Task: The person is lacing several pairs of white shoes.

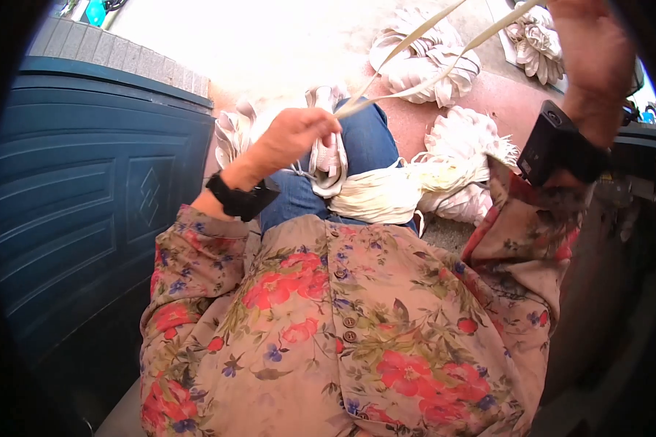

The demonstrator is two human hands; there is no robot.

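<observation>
- Cream flat fabric lace (492, 30): runs in two long strands from the left hand, above the person's lap, toward the upper right edge, presumably held out to keep the strands apart and untangled.
- Left hand (291, 138): fingers drawn together where the strands meet, apparently clamped on the lace, perhaps to steady it at the shoe.
- White shoe with a pink tongue (329, 186): wedged upright between the legs in blue denim jeans (372, 138), likely so that the knees hold it and leave both hands free.
- Cream bundle of loose, stringy laces (379, 195): draped over the right thigh just beside the shoe, probably for easy reach.
- Right hand (590, 47): raised at the upper right, blurred and partly cut off; whether its fingers grip the strands I cannot tell.
- Dark blue panelled door (87, 175): stands close by the left arm, leaving little elbow room.
- White shoes (233, 135): beside the door, partly behind the left forearm.
- Round white bundles of shoes (423, 69): on the pinkish floor (514, 95) ahead and right, crowding that side.
- Black box-shaped device (550, 146): strapped to the right wrist, bulky enough to snag loose strands.
</observation>
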